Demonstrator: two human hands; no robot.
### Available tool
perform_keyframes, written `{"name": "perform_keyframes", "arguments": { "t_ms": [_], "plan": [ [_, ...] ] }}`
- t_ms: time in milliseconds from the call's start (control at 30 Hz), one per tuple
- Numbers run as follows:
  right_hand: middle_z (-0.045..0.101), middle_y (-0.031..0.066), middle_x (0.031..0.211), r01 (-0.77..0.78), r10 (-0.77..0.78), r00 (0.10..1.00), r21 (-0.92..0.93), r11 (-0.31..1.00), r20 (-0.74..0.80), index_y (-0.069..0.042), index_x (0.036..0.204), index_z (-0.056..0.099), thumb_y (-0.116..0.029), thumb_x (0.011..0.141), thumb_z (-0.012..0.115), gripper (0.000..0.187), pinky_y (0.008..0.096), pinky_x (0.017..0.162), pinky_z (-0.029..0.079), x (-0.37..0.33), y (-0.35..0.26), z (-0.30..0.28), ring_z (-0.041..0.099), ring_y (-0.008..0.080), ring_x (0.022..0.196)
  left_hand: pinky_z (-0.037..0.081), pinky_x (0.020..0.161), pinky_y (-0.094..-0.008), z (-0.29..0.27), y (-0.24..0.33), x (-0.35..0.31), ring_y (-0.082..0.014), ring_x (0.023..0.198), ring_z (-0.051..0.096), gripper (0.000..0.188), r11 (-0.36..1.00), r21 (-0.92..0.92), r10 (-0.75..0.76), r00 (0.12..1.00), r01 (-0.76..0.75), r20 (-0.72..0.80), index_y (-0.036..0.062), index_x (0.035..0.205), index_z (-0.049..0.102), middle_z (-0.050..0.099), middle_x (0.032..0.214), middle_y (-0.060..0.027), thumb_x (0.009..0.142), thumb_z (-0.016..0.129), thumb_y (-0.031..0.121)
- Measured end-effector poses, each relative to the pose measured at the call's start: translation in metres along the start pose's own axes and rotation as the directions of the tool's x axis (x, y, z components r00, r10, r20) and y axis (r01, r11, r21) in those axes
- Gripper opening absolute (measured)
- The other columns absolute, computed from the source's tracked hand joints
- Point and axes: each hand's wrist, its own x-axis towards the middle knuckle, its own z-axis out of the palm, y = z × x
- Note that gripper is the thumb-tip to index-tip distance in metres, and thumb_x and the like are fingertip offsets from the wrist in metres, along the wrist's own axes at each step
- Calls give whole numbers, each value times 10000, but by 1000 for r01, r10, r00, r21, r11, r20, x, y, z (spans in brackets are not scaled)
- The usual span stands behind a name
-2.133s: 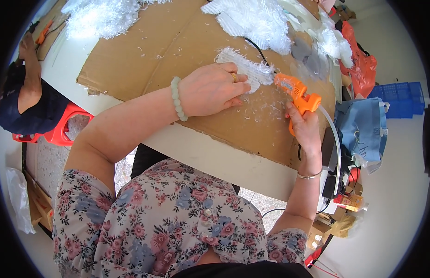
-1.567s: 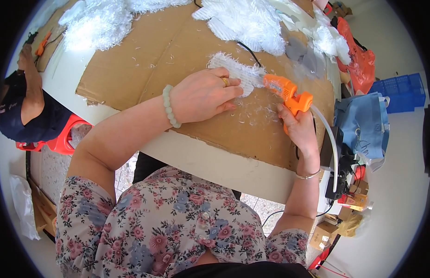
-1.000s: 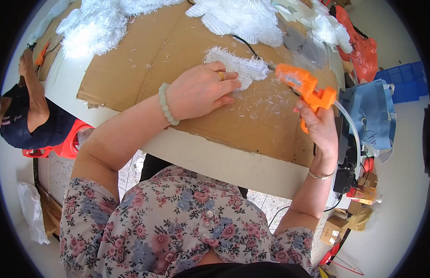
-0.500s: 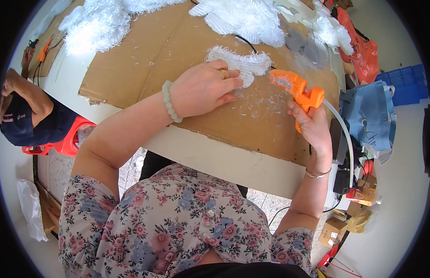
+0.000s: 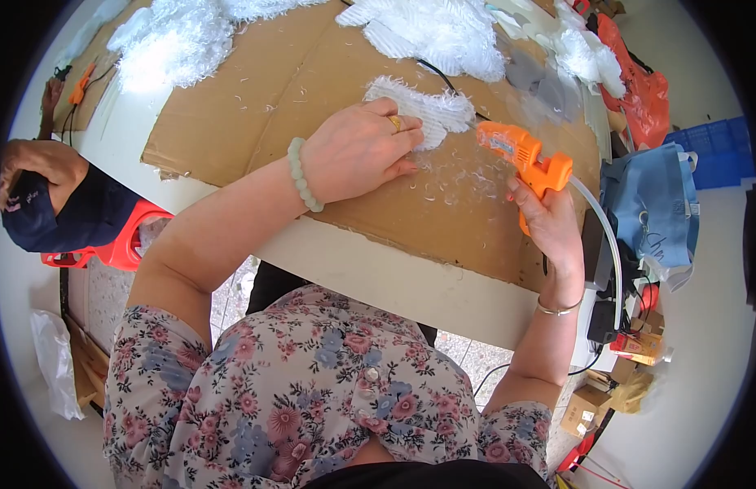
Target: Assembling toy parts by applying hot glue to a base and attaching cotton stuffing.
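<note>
My left hand [image 5: 358, 152] rests on the cardboard with its fingers bent and closed at the lower left edge of a small white fringed fabric piece [image 5: 431, 110]. The fingers partly cover the piece, and their tips are hard to make out. An orange hot glue gun [image 5: 520, 152] is gripped in my right hand [image 5: 549, 224], its nozzle pointing left, close to the piece's right side. A long translucent glue stick [image 5: 604, 216] curves out of the gun's back and down.
Brown cardboard [image 5: 256, 106] with white fibre scraps covers much of the white table [image 5: 378, 273]. Fluffy white heaps [image 5: 178, 49] lie at the far side. Grey translucent discs [image 5: 541, 85] lie far right, and a blue bag [image 5: 651, 204] beside the table. Another person's arm [image 5: 48, 163] shows at left.
My left fingers have drawn in slightly at the edge of the fabric piece. The glue gun and my right hand have hardly moved.
</note>
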Motion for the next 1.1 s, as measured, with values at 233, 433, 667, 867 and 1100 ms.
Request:
{"name": "perform_keyframes", "arguments": {
  "t_ms": [233,433,667,867,1100],
  "plan": [
    [539,0,783,-14,19,999,-159,987,26,-20,965,520,-142,851,604,187,228,647,394,3,3,0,482,79,701,480,741,-320,1,1,1,-211,885,532,322,1000,15,-4,1000,4,23,46,933,607,630,1019,-7,719,667,279],
    [541,3,835,8,-13,999,164,986,30,-19,1051,488,-127,866,586,235,227,646,401,-7,0,-10,512,85,720,474,732,-318,1,2,1,-199,881,529,338,998,58,-7,999,5,39,49,936,610,626,1024,-1,730,652,313],
    [545,-7,800,-46,43,999,-121,992,-22,-19,1016,520,-140,874,577,195,212,624,388,1,8,-8,505,64,715,466,733,-316,4,0,0,-187,890,526,344,995,97,7,1000,-9,27,56,942,624,627,1029,4,742,641,335],
    [546,-15,761,2,-1,1000,-39,999,23,-30,963,530,-165,875,579,168,218,626,372,4,6,2,482,66,689,461,734,-318,2,1,0,-182,890,522,335,996,85,-12,999,9,36,63,927,619,617,1007,19,741,643,340],
    [547,-12,764,-24,22,999,46,999,35,-53,960,520,-164,881,572,146,217,640,372,2,2,1,482,66,713,458,733,-321,4,1,0,-181,884,520,330,997,82,-10,1000,9,18,65,916,616,608,974,21,737,648,340]
  ]
}}
